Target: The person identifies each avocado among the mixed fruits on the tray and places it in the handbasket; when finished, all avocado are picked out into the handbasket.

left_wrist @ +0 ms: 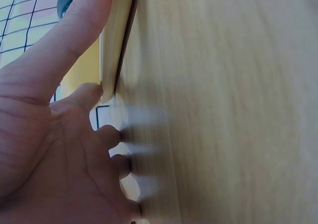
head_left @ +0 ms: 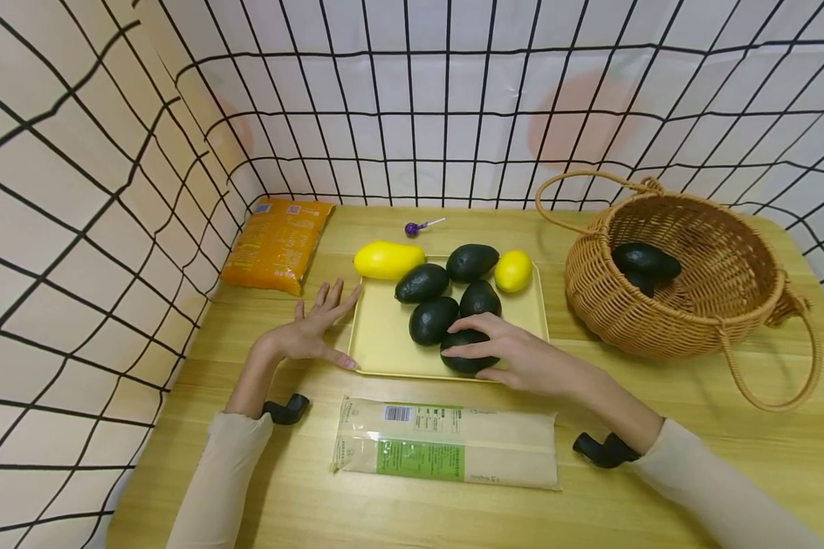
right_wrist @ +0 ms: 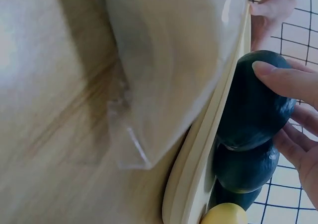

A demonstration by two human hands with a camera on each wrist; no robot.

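My right hand grips the nearest dark green avocado, which lies on a pale yellow tray. In the right wrist view, the thumb and fingers lie on this avocado. Several other avocados sit close behind it. My left hand rests with fingers spread at the tray's left side, thumb by the near corner. At the tray's far edge are a long yellow fruit, probably a mango, and a lemon.
A wicker basket with dark avocados inside stands at right. An orange packet lies at back left, a purple lollipop behind the tray. In front lies a clear-and-green package. Black wire mesh encloses the table.
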